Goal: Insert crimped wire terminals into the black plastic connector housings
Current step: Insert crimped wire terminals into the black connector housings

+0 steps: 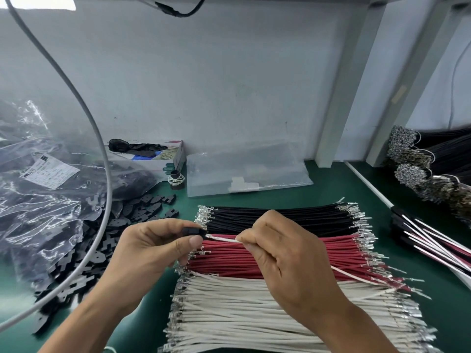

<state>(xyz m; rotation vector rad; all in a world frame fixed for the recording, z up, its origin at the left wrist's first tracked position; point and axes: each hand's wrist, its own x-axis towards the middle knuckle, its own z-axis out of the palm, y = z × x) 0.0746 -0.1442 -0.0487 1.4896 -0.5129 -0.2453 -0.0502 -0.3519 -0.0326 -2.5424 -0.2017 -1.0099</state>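
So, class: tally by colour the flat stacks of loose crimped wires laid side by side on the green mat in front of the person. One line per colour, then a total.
Black stack: 1
Red stack: 1
White stack: 1
Total: 3 stacks

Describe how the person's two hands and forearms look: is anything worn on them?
Both the left hand and the right hand are bare: no gloves, rings, watch or wristband show. The forearms are bare too, with no sleeve in view. Fingernails are short and unpainted.
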